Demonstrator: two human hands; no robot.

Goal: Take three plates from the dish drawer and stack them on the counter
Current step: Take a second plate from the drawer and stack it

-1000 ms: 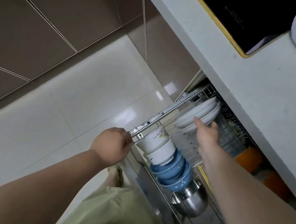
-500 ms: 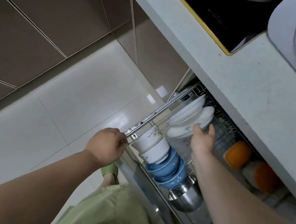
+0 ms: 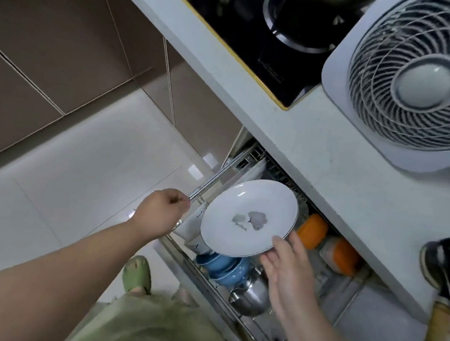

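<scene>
head | plate [image 3: 249, 217] in right hand [image 3: 287, 270] | bowls [image 3: 221, 266] beneath | fan [image 3: 427, 78] on counter [image 3: 322, 155]

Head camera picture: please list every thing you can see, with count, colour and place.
plate: one, white with a grey flower, held above the drawer
drawer: one, metal wire rack, pulled open under the counter
bowls: a few, blue, stacked in the drawer under the plate
metal bowl: one, silver, beside the blue bowls
bottles: two, orange, lying in the drawer near the counter edge
counter: one, white
stove: one, black, set in the counter
fan: one, white, on the counter
ladle: one, black, wooden handle, counter right
slipper: one, green, on the floor
left hand: on the drawer rail
right hand: holding the plate's edge
</scene>
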